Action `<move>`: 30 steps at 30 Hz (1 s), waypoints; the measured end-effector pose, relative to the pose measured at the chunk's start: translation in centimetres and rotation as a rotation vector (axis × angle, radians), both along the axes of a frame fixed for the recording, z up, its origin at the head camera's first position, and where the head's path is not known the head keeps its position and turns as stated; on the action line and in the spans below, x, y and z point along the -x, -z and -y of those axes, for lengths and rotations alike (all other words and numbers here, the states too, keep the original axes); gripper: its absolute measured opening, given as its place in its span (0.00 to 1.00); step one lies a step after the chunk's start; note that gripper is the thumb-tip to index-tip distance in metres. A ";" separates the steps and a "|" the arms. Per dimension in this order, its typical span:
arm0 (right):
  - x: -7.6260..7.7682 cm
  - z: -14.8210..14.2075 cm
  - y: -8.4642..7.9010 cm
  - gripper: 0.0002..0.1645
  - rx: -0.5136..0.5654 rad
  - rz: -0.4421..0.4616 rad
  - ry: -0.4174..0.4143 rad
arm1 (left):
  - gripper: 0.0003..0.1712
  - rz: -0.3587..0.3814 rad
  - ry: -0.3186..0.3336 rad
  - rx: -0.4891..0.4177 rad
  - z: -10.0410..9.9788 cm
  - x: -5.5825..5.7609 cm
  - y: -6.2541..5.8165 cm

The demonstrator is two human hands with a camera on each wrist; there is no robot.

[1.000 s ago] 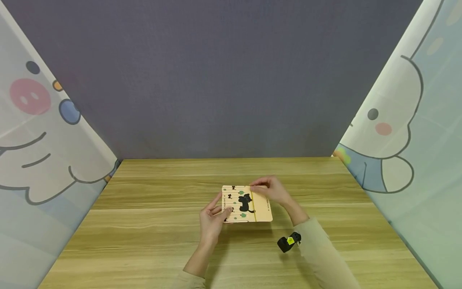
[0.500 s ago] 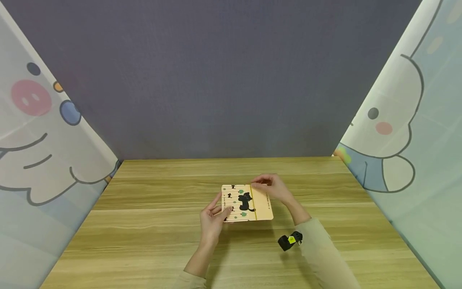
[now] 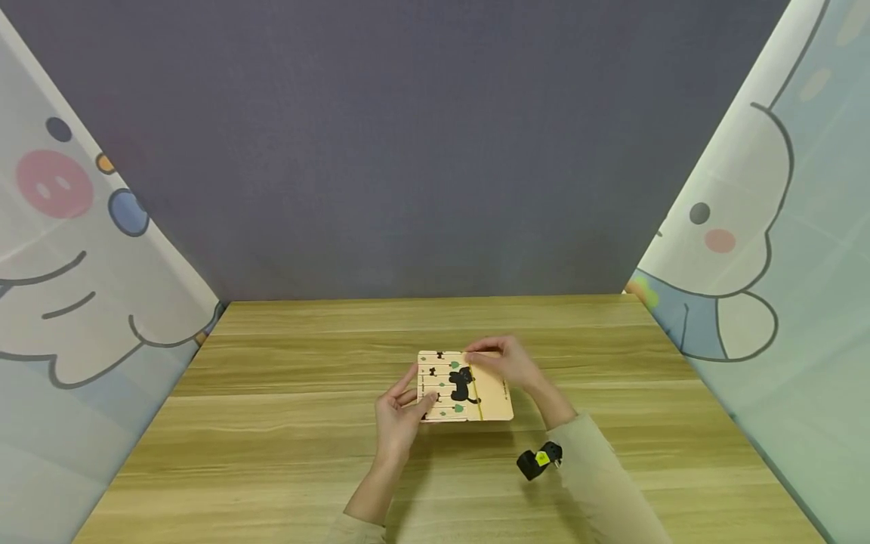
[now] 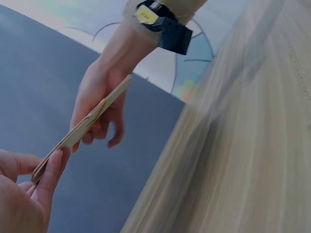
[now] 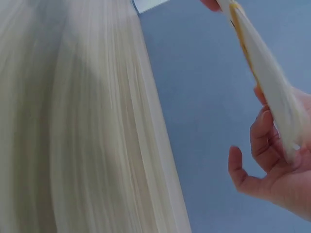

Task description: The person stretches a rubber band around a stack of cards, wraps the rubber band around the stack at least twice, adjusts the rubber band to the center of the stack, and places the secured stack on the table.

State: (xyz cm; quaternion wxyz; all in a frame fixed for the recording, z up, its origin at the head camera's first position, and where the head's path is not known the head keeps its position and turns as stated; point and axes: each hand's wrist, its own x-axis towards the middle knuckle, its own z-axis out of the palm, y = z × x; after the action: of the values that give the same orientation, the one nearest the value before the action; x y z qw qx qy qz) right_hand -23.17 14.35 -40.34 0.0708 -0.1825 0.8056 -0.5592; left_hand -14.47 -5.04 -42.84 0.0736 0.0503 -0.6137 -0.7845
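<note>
A cream notebook (image 3: 492,393) with a black cat and small green leaves on its cover is held up above the table. Across the cover runs a thin yellow elastic band (image 3: 479,397). My left hand (image 3: 396,421) grips the notebook's left side, thumb on the cover and fingers behind. At the top edge, my right hand (image 3: 511,364) pinches the band where it crosses that edge, the band slanting toward these fingers. Seen edge-on in the left wrist view, the notebook (image 4: 80,128) is thin. The right wrist view shows the band (image 5: 243,43) along the blurred notebook (image 5: 267,68).
The wood-grain table (image 3: 285,438) lies below both hands. A dark grey panel (image 3: 421,151) stands behind it, with cartoon-printed curtains (image 3: 816,249) at both sides. A black device with a yellow tag (image 3: 540,459) sits at the right wrist.
My right hand first shifts slightly up, then moves down and left along the notebook's top edge. The band's upper end moves left with it. My left hand keeps its grip nearly still.
</note>
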 end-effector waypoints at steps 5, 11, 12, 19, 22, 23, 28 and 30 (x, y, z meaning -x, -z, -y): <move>-0.1 0.4 0.0 0.18 0.021 0.016 -0.018 | 0.32 -0.006 0.009 0.014 0.0 -0.2 0.1; -0.5 0.4 -0.8 0.16 0.034 -0.004 -0.042 | 0.31 0.001 0.004 0.010 0.3 -0.1 0.1; -0.8 0.5 -1.3 0.16 0.028 -0.013 -0.044 | 0.31 0.005 0.004 0.004 0.3 -0.1 0.0; -2.1 0.3 -3.4 0.13 0.024 -0.096 0.027 | 0.31 0.001 -0.001 -0.008 0.5 -0.2 -0.1; -1.7 -0.2 -2.5 0.13 0.049 -0.115 0.070 | 0.31 0.001 -0.004 -0.010 0.5 -0.2 -0.2; -1.6 -0.4 -2.2 0.13 0.061 -0.121 0.079 | 0.31 0.001 -0.005 -0.014 0.5 -0.2 -0.2; -1.6 -1.1 -1.4 0.15 0.110 -0.141 0.155 | 0.31 0.002 -0.010 -0.035 0.6 -0.1 -0.3; -1.9 -1.3 -1.5 0.16 0.135 -0.139 0.202 | 0.31 0.003 -0.013 -0.036 0.7 -0.1 -0.2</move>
State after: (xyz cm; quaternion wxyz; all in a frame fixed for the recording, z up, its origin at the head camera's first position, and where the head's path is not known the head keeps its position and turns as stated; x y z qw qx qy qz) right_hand -21.29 15.67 -38.87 -0.0545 -0.1432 0.7833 -0.6025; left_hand -14.38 -5.69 -42.62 0.0770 0.0567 -0.5991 -0.7950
